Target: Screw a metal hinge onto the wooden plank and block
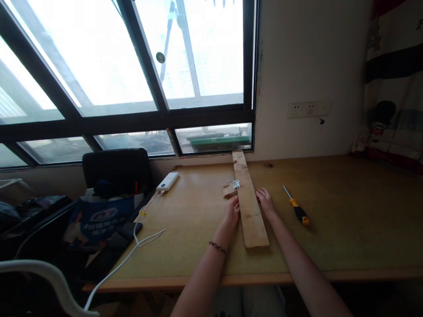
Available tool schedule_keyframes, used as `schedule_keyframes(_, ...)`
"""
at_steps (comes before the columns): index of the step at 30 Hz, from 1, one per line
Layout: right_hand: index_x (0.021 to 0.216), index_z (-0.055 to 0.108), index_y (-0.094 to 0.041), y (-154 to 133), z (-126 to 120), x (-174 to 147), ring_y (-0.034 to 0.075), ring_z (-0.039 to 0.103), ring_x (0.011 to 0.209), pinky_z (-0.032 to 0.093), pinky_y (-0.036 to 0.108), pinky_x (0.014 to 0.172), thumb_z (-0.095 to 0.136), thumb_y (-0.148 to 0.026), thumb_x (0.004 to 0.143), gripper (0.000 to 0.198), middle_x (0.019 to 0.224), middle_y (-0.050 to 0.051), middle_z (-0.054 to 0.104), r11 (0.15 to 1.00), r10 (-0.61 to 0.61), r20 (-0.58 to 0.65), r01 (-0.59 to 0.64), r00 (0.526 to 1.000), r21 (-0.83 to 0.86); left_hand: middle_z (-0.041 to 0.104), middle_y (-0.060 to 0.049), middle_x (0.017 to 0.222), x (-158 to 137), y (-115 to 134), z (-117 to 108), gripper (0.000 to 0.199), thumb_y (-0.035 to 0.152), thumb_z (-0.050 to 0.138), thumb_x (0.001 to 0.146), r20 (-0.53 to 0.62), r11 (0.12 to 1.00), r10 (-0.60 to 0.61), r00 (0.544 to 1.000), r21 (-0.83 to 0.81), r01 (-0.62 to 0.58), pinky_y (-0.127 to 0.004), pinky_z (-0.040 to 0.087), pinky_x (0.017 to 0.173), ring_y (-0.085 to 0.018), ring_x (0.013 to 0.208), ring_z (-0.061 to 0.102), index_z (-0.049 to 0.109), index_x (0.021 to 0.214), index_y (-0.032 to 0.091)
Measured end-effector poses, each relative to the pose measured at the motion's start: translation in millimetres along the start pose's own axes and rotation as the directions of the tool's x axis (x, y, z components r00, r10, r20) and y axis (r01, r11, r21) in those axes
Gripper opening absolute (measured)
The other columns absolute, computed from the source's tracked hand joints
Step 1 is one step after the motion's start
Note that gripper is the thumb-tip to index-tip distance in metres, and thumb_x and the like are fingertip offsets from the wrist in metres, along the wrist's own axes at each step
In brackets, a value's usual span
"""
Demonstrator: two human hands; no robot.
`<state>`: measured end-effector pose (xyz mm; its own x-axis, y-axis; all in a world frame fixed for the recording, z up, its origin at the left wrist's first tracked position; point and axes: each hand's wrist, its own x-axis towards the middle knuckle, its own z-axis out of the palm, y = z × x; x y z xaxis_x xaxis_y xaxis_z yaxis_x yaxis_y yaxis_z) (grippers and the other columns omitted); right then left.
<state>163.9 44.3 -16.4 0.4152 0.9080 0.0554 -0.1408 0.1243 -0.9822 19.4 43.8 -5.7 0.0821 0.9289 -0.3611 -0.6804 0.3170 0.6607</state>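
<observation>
A long wooden board (253, 218) lies lengthwise in front of me, its far end by the window. A metal hinge (235, 184) sits at its left edge, with a short wooden piece (228, 189) beside it. My left hand (232, 210) is closed at the board's left edge, just below that short piece; some fingertips are hidden by the board. From the other side, my right hand (265, 201) holds the right edge with its fingers slightly apart. A screwdriver (299, 212) with a yellow and black handle lies on the table to the right.
The wooden table (346, 220) meets the wall under the window. On its left side rests a white power bank (168, 181) with a white cable (127, 256) trailing over the edge. A black chair (117, 167) with a blue bag (102, 220) stands at the left.
</observation>
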Motion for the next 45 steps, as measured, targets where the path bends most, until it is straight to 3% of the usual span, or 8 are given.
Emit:
schedule_keyframes(3,0.122,0.048,-0.024,1.8,-0.6,1.0,0.027,0.055,0.107,0.044,0.043,0.091,0.059,-0.035,0.067,0.057,0.108,0.005,0.063,1.000,0.000,0.010,0.000,1.000,0.007,0.064,-0.006,0.073,1.6,-2.2,-2.1,0.006,0.008,0.057,0.067,0.027,1.000,-0.008,1.000,0.022,0.007,-0.025,0.048,0.066,-0.014,0.065,0.062,0.058,0.070,0.012)
schedule_keyframes(13,0.121,0.049,-0.022,1.3,-0.7,0.7,0.026,0.055,0.105,0.044,0.041,0.090,0.058,-0.034,0.067,0.056,0.109,0.005,0.063,1.000,0.018,-0.007,-0.019,1.000,-0.016,0.064,-0.006,0.074,11.9,-10.6,-11.9,0.019,0.001,0.057,0.064,0.071,0.999,-0.040,0.997,0.033,0.038,-0.033,0.047,0.080,-0.018,0.075,0.063,0.055,0.075,0.015)
schedule_keyframes(21,0.118,0.050,-0.017,-8.8,3.7,-4.0,0.024,0.058,0.101,0.047,0.034,0.085,0.060,-0.029,0.065,0.055,0.106,0.007,0.065,0.996,0.079,-0.094,-0.083,0.992,-0.043,0.064,-0.008,0.081,16.4,-13.0,-14.7,0.027,-0.003,0.058,0.059,0.104,0.999,-0.021,0.994,0.042,0.016,-0.034,0.044,0.084,-0.020,0.087,0.061,0.054,0.079,0.014)
schedule_keyframes(34,0.116,0.051,-0.017,-14.6,3.5,-7.2,0.023,0.060,0.095,0.049,0.032,0.078,0.058,-0.030,0.067,0.051,0.100,0.007,0.066,0.994,0.060,-0.054,-0.065,0.997,-0.087,0.064,-0.008,0.083,18.8,-12.5,-15.4,0.030,-0.004,0.053,0.058,0.095,0.998,-0.041,0.995,0.057,0.036,-0.029,0.047,0.075,-0.019,0.083,0.062,0.053,0.081,0.015)
schedule_keyframes(45,0.117,0.050,-0.017,-2.3,3.1,0.7,0.022,0.060,0.095,0.049,0.032,0.079,0.057,-0.029,0.067,0.052,0.103,0.007,0.065,0.993,0.082,-0.083,-0.088,0.993,-0.080,0.063,-0.009,0.084,15.2,-11.4,-14.0,0.029,-0.003,0.053,0.059,0.089,0.997,-0.035,0.995,0.065,0.029,-0.029,0.047,0.076,-0.017,0.080,0.061,0.053,0.082,0.014)
